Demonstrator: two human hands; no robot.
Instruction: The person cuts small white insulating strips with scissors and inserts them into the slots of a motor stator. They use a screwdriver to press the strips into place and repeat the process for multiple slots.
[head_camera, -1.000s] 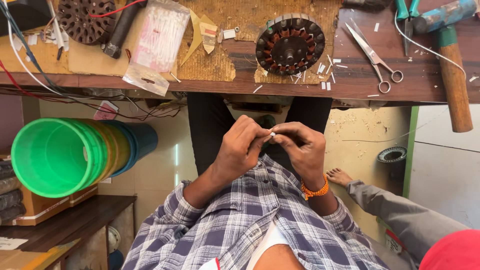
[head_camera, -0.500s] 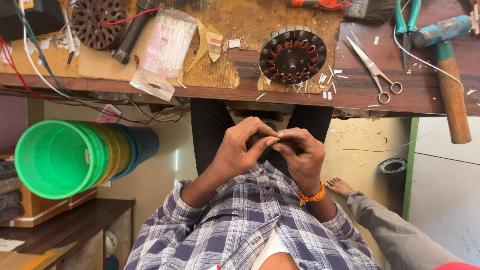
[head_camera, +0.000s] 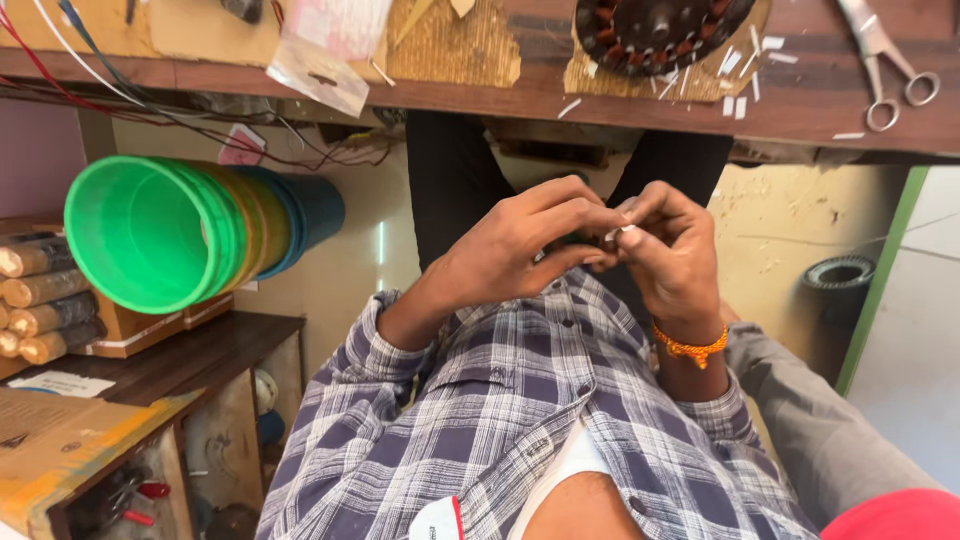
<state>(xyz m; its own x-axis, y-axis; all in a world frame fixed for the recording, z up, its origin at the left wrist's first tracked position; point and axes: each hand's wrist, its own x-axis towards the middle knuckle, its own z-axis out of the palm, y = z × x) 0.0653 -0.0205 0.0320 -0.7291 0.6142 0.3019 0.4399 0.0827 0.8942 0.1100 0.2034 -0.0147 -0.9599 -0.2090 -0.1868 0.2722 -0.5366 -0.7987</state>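
- Hands meet just above the lap, below the edge of the wooden workbench (head_camera: 800, 105).
- The left hand (head_camera: 520, 250) curls its fingers inward, thumb and forefinger pressed together at the tips on a small pale strip (head_camera: 622, 232), which sits where the two hands touch.
- The right hand (head_camera: 672, 255) pinches the same strip from the other side; an orange wristband (head_camera: 690, 347) circles its wrist.
- The strip is mostly hidden by the fingertips, so its exact shape cannot be told.
- On the bench above lie a round motor stator (head_camera: 655, 25) with copper windings, scissors (head_camera: 885, 60), small white slips and a clear plastic bag (head_camera: 320, 70).
- To the left, a stack of nested plastic buckets (head_camera: 160, 230), the outermost green, lies on its side above a low wooden shelf (head_camera: 190, 355).
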